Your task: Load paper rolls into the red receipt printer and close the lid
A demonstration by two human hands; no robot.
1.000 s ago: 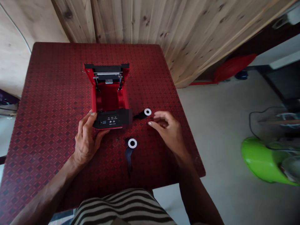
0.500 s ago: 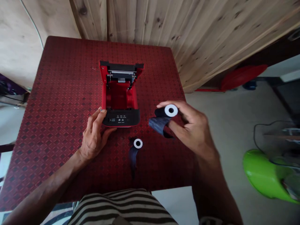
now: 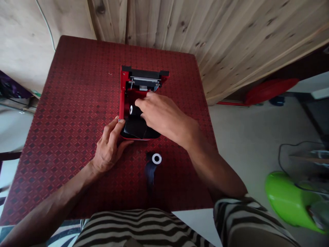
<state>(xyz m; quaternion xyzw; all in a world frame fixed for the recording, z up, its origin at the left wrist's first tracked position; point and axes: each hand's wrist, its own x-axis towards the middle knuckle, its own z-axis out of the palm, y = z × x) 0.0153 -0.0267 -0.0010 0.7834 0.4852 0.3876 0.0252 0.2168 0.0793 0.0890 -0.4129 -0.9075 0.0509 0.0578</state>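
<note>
Ribbon (image 3: 135,127), black, trails from its white-ended roll (image 3: 135,110) in the red machine (image 3: 121,107).

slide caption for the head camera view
Left hand grips an open red printer; right hand handles a white-ended black roll inside it; a second roll lies on the table.

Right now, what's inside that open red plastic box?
A black, white-ended roll, its loose black strip over the front of the box. The right hand hides the roll's other end and some interior.

No legible text, labels, brands, numbers or signs anywhere in view.
</note>
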